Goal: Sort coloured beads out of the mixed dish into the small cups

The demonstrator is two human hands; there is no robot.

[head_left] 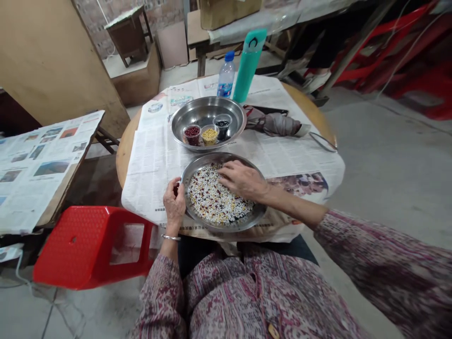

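My left hand (pixel 174 203), a bracelet at its wrist, holds the left rim of a round metal tray (pixel 260 210) at the near side of the table. Spread over the tray is a mix of white grains (pixel 215 200) with dark red, yellow and black beans. My right hand (pixel 244 180) reaches in from the right, low over the mix, its fingers slightly apart and touching it. Whether a bean lies under the fingertips cannot be seen. Just beyond stands a metal basin (pixel 183 113) with three clear cups: red beans (pixel 192 134), yellow beans (pixel 209 135) and black beans (pixel 222 126).
Newspaper (pixel 148 174) covers the round table. Behind the basin stand a water bottle (pixel 226 77) and a teal bottle (pixel 250 66). A folded umbrella (pixel 275 122) lies right of the basin. A red stool (pixel 77 245) is at the left, beside a paper-covered bench (pixel 45 165).
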